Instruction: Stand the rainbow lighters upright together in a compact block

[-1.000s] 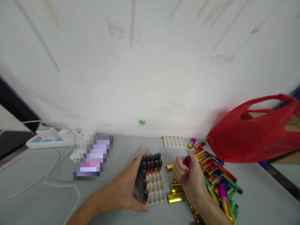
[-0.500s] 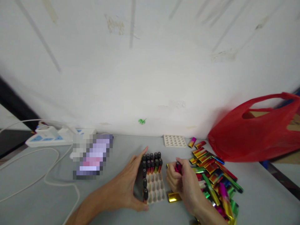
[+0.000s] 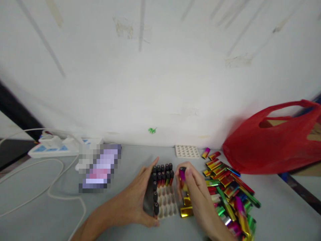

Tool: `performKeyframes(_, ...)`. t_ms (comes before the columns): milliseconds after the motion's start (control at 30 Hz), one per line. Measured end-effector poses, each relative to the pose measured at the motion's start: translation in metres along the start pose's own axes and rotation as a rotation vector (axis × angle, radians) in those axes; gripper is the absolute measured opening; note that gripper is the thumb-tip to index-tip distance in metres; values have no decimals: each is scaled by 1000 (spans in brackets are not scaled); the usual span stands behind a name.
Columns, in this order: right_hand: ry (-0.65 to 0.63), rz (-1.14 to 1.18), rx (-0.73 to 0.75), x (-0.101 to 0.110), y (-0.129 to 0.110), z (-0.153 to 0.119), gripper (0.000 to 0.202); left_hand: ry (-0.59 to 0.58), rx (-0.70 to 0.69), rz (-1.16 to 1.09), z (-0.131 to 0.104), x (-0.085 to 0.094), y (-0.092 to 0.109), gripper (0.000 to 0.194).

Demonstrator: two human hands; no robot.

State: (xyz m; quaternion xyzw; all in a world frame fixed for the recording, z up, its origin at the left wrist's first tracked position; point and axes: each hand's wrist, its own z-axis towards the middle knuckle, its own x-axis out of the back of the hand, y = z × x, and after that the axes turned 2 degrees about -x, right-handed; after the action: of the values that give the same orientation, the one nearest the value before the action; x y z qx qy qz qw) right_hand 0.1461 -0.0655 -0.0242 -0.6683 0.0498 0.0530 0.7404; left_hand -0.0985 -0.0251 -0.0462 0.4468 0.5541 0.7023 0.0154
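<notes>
A pale tray point(image 3: 166, 201) with rows of round hollows stands in front of me. Slim tubes with black tops point(image 3: 163, 175) and shiny coloured bodies fill its two far rows and run down its left column. My left hand point(image 3: 139, 197) wraps the tray's left side, thumb at the near corner and index finger along the far end. Just right of the tray, my right hand point(image 3: 193, 187) is closed around a black-topped purple-and-gold tube point(image 3: 183, 174), held upright. Below that hand lie gold pieces point(image 3: 186, 212) on the table.
Loose metallic tubes point(image 3: 229, 190) are heaped at the right. Behind stands a white tray with hollows point(image 3: 187, 151), near the wall. A red plastic bag point(image 3: 265, 144) slumps at far right. On the left are a blurred phone point(image 3: 102, 167), a power strip point(image 3: 55, 147) and white cables point(image 3: 62, 197).
My right hand has shifted slightly left towards the tray and turned, showing more of the tube's purple-and-gold side. The left hand and tray stay put.
</notes>
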Motion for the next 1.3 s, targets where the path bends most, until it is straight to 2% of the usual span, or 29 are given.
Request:
performKeyframes(100,-82,-260,179,1,-5,-5,32,2,-5,16,0,1,2,169)
performKeyframes(267,-208,-494,263,1,-4,-8,17,-21,-9,16,2,3,4,169)
performKeyframes(367,-249,-623,356,0,-2,-9,20,-18,2,18,3,2,2,172)
performKeyframes(633,-220,-764,448,3,1,-11,24,-10,-36,14,0,0,1,167)
performKeyframes(900,-251,-819,550,3,0,-8,26,-17,0,5,0,1,1,171)
performKeyframes(1067,-153,-843,552,1,1,-11,37,-12,-8,9,0,1,-1,171)
performKeyframes(1200,157,-949,547,10,2,0,24,-10,-27,-5,1,0,-2,173)
performKeyframes(1300,364,-1208,463,30,5,15,26,-17,-18,-2,1,1,-1,171)
